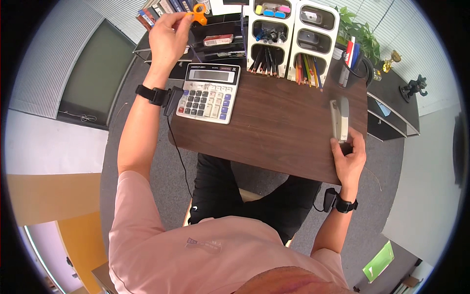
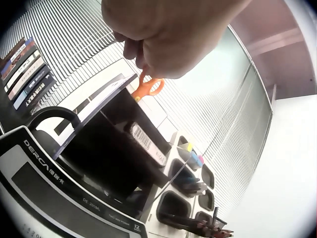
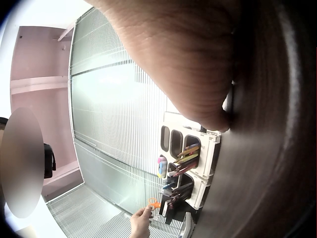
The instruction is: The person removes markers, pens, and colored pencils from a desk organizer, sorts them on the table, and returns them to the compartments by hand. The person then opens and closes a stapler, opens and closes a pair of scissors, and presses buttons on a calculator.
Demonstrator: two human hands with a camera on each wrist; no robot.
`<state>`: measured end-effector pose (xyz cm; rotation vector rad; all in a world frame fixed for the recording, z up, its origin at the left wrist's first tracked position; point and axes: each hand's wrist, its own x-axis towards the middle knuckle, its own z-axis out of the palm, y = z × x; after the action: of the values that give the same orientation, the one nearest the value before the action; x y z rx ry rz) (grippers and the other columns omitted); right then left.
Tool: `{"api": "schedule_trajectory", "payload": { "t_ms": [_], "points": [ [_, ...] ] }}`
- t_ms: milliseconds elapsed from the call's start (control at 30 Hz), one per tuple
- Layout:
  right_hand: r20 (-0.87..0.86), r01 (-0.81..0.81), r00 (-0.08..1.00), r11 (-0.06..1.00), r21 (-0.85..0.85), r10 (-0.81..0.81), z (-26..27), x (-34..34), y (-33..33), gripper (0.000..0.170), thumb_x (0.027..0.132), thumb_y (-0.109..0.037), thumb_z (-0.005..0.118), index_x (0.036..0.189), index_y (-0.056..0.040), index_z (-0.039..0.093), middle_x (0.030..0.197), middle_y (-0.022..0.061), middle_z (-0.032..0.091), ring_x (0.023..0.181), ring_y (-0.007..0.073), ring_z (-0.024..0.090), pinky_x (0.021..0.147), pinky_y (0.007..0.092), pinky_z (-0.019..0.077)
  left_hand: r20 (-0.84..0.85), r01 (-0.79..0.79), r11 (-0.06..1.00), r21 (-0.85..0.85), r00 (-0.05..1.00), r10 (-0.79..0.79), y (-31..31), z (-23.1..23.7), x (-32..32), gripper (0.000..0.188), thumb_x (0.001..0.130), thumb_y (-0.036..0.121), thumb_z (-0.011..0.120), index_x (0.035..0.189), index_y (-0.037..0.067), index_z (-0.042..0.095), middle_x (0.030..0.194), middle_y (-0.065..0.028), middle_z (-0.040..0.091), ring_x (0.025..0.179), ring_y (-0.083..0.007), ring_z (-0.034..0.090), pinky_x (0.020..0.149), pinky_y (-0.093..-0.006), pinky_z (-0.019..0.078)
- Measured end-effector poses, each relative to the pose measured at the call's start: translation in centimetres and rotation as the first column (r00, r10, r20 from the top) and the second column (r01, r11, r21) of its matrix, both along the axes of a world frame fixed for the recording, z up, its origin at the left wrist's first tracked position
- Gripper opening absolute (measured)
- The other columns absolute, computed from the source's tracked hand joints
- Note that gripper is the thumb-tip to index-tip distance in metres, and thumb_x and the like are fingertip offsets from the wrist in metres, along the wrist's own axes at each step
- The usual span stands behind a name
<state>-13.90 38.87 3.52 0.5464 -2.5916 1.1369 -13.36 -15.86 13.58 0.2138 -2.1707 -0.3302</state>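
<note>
My left hand is raised over the far left of the desk and pinches one handle loop of orange scissors. In the left wrist view the orange handles show below the fingers, at the upper edge of a black desk organizer; the blades are hidden. At the desk's right side my right hand holds the near end of a grey-white stapler, thumb on its left and fingers on its right. The stapler lies lengthwise on the desk. In the right wrist view the palm hides most of it.
A calculator lies below the left forearm. White holders with pencils, pens and highlighters stand at the back. A black mesh pen cup is behind the stapler. Books stand at the far left. A cable hangs from the left wrist camera.
</note>
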Motion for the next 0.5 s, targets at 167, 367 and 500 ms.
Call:
{"api": "schedule_trajectory", "payload": {
  "t_ms": [167,367,500],
  "points": [
    [-0.005,0.002,1.000,1.000,-0.010,-0.002,0.3,0.1,-0.2,0.043,0.093,-0.011,0.094,0.131,-0.0036,0.077,0.124,0.0148,0.080,0.117,0.0361,0.075,0.104,0.0453,0.0590,-0.208,0.045,0.999,0.002,0.977,-0.044,4.8,4.0,4.8,0.021,0.105,0.020,0.087,0.117,0.003,0.086,0.096,-0.0095,0.079,0.087,-0.0203,0.075,0.081,-0.0356,0.0591],
    [-0.060,0.009,0.998,1.000,0.023,-0.008,-0.2,-0.1,0.0,0.045,0.092,-0.015,0.094,0.133,-0.0041,0.077,0.127,0.0158,0.080,0.120,0.0391,0.076,0.105,0.0467,0.0594,-0.013,0.329,0.892,-0.310,0.937,-0.350,15.0,0.8,12.7,0.022,0.093,0.011,0.092,0.114,0.009,0.086,0.092,-0.0035,0.074,0.082,-0.0267,0.070,0.073,-0.0415,0.0522],
    [-0.104,0.005,0.995,1.000,0.023,-0.003,-0.8,-0.3,0.2,0.049,0.090,-0.017,0.095,0.134,-0.0038,0.077,0.123,0.0152,0.080,0.114,0.0368,0.076,0.101,0.0455,0.0605,0.231,0.531,0.817,-0.226,0.843,-0.485,21.2,-5.1,14.3,0.024,0.089,0.008,0.094,0.111,0.008,0.085,0.097,-0.0036,0.074,0.089,-0.0243,0.070,0.081,-0.0420,0.0500]
  ]
}}
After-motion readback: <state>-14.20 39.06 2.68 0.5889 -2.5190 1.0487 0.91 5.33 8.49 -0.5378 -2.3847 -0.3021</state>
